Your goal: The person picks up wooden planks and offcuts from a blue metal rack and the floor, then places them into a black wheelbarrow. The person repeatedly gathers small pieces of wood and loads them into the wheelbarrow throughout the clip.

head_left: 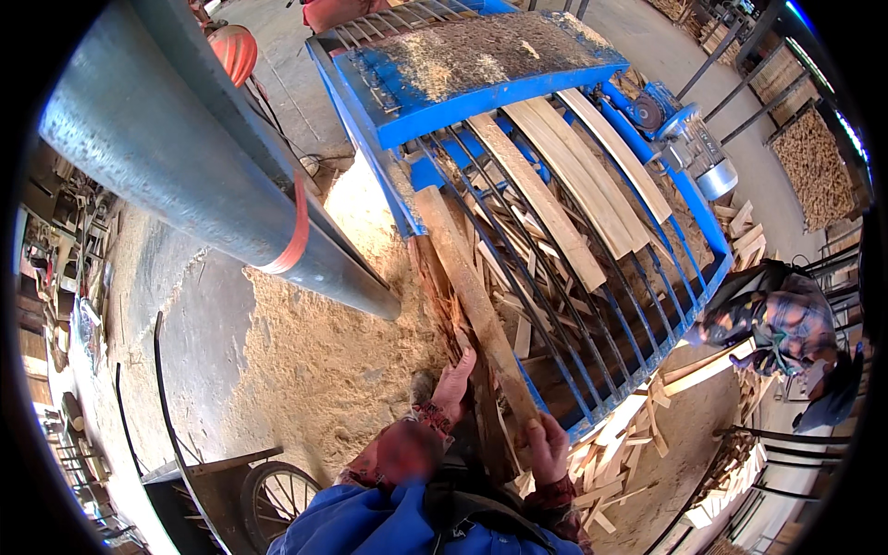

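A long wooden board [467,282] slants along the left side of a blue slatted machine frame [370,176], its far end against the frame's corner. My right hand [548,446] is closed around the board's near end, thumb on top. Left of the board lies a rough, reddish bark-edged slab [442,301]. My left hand [451,387] is closed at this slab's edge, some fingers hidden behind the wood. On the frame's dark bars rest several pale sawn strips [555,203], running out from under a sawdust-covered blue cover [481,60].
A thick grey metal post [213,176] with a red band stands at the left. Sawdust [314,370] covers the floor there, near a wheeled cart [277,495]. A motor [694,153] is mounted on the frame's right. A co-worker [786,324] stands at the right beside scattered offcuts [620,453].
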The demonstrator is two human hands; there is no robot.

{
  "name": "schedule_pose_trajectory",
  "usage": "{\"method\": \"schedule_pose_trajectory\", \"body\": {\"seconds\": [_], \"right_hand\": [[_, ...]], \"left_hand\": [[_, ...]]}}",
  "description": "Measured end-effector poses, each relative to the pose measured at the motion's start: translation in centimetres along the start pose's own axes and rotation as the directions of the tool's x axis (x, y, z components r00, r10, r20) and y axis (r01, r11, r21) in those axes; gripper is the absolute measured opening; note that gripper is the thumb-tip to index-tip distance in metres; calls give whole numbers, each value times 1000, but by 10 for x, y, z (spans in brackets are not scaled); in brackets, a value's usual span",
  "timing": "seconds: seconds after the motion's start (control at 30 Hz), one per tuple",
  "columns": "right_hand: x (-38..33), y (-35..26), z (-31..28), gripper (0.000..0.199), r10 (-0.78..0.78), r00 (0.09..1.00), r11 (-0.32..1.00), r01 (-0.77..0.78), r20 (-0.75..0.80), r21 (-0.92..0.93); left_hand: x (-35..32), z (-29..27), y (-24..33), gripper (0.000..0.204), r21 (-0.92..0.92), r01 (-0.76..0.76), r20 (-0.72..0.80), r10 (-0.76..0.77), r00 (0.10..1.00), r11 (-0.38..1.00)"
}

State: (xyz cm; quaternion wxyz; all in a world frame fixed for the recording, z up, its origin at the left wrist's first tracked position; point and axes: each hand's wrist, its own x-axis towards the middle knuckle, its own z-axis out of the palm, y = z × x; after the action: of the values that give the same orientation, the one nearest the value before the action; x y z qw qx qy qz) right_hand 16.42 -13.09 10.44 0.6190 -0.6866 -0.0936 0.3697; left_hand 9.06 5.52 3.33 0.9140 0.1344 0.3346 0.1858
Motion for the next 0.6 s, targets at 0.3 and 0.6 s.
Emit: {"method": "schedule_pose_trajectory", "body": {"seconds": [0.3, 0.6], "right_hand": [[1, 11, 28, 40, -95, 959, 670, 261, 269, -695], [39, 2, 84, 94, -145, 971, 669, 237, 189, -704]], "left_hand": [[-5, -10, 13, 37, 2, 79, -41, -79, 996, 997], [-3, -22, 17, 35, 75, 79, 69, -84, 994, 994]]}}
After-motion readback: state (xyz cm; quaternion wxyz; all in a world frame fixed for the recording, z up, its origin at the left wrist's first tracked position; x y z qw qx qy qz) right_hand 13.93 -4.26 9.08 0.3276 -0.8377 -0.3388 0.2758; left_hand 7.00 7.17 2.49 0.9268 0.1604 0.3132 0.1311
